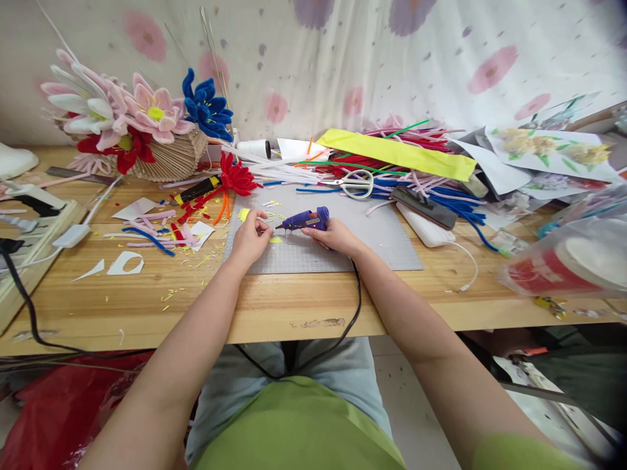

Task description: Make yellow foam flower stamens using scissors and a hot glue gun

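My right hand (333,236) is wrapped round a blue glue gun (306,220), whose nozzle points left. Close by the nozzle tip, my left hand (251,236) has its fingertips pinched together; whatever they hold is too small to make out. Both hands are over a grey cutting mat (353,251). A bit of yellow paper (275,240) lies on the mat below the nozzle, and another yellow piece (243,213) shows just behind my left fingers. From the glue gun's handle a black cord (359,294) hangs over the table's front edge.
White-handled scissors (356,184) lie at the mat's back edge, before heaped pipe cleaners (455,202). A phone (424,207) rests at right, near a bagged red cup (548,267). Pipe-cleaner flowers (151,111) stand back left; a power strip (44,241) is at far left.
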`<state>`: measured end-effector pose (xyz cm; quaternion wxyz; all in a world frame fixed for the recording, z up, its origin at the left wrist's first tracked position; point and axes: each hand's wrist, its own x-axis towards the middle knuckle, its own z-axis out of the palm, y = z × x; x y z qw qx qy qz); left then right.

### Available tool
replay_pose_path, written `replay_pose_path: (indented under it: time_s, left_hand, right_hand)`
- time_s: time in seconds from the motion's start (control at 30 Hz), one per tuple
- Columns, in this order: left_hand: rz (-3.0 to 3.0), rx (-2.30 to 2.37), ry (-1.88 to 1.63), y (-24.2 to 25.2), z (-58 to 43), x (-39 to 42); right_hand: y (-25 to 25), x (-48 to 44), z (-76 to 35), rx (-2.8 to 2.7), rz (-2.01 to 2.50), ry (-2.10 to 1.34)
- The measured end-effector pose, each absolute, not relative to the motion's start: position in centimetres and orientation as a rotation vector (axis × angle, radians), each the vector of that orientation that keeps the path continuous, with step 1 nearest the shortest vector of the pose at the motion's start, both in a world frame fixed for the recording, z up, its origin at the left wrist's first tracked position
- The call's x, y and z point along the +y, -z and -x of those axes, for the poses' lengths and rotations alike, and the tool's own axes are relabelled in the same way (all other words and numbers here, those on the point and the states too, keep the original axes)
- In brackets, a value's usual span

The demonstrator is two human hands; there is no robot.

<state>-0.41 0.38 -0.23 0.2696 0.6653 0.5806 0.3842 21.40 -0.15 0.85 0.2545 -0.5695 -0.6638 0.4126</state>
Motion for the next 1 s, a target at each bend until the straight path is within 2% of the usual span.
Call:
replay_pose_path:
  time_s: [1.0]
  left_hand:
    - [-1.755, 1.505, -1.044, 0.3, 0.61, 0.56]
  right_hand:
    - [-1.29, -0.22, -21.74, -1.775, 1.611, -1.084]
